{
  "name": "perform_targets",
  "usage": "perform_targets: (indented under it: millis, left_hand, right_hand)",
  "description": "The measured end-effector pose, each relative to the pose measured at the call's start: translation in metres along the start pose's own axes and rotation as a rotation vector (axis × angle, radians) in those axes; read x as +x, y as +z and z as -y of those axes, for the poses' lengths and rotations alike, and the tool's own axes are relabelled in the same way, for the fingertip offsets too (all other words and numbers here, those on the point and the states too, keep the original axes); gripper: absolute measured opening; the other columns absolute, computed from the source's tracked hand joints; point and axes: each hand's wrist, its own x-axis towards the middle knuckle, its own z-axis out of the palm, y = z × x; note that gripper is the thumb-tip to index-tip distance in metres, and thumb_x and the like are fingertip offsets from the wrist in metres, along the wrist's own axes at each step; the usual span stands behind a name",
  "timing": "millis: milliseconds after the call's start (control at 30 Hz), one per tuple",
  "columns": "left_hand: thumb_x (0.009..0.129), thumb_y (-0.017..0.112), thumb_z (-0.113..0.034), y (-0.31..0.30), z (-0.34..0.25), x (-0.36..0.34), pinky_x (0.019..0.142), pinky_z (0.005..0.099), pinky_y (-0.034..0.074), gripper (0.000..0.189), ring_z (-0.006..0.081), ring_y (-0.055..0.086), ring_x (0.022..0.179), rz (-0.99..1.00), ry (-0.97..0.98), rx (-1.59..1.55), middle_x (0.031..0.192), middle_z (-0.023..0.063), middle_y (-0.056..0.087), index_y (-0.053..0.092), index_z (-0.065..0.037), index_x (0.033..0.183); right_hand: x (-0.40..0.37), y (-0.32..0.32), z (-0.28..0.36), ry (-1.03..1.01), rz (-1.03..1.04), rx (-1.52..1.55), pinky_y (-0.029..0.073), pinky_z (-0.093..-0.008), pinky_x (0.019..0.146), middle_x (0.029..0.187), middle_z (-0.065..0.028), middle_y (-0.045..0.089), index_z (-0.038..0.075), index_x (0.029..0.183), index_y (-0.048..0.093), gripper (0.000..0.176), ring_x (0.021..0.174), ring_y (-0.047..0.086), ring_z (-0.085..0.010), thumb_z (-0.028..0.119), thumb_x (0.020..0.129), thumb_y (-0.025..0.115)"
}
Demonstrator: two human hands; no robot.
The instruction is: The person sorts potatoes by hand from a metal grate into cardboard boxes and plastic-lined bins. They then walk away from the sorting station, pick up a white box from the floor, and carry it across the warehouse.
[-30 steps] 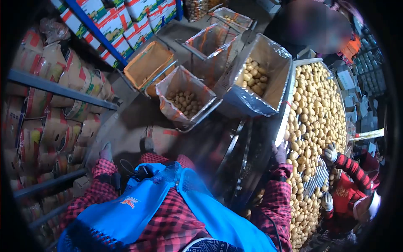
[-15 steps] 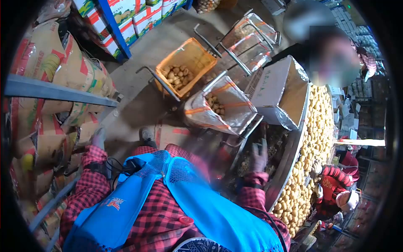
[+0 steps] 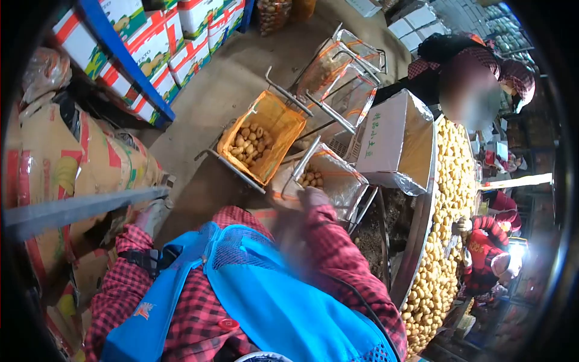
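My right hand (image 3: 313,196) is at the near rim of a white lined bag (image 3: 341,172) on a metal frame. Some potatoes (image 3: 311,177) lie inside this bag, just beyond the hand. The fingers are partly hidden, and I cannot tell whether they grip the rim. At the left, my left hand (image 3: 143,220) hangs low beside stacked brown cartons (image 3: 96,157), blurred and partly in shadow. An orange bag (image 3: 274,120) in another metal frame holds more potatoes (image 3: 248,145) and stands just beyond the white one.
A conveyor-like table edge (image 3: 422,241) bears many potatoes (image 3: 443,223) on my right. An open white carton (image 3: 383,142) rests by it. A person (image 3: 479,241) in red works across the potatoes; another person (image 3: 458,72) bends at the far end. A metal bar (image 3: 90,205) crosses at left.
My right hand has moved left, from beside the potato table to the white bag's rim. The view has shifted, and my left hand has stayed low by the cartons.
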Motion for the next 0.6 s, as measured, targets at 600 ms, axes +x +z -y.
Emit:
perform_targets:
  millis: [600]
  left_hand:
    - [0.096, 0.058, -0.026, -0.017, -0.220, 0.288, 0.069, 0.0300, 0.048, 0.030, 0.0133, 0.061, 0.081, 0.271, 0.021, 0.086, 0.087, -0.0014, 0.062, 0.064, -0.007, 0.119]
  right_hand:
    - [-0.005, 0.002, 0.044, 0.557, -0.029, 0.652, 0.045, -0.0426, 0.101, 0.124, -0.0204, 0.063, 0.009, 0.128, 0.061, 0.051, 0.119, 0.058, -0.0347, 0.035, 0.084, 0.060]
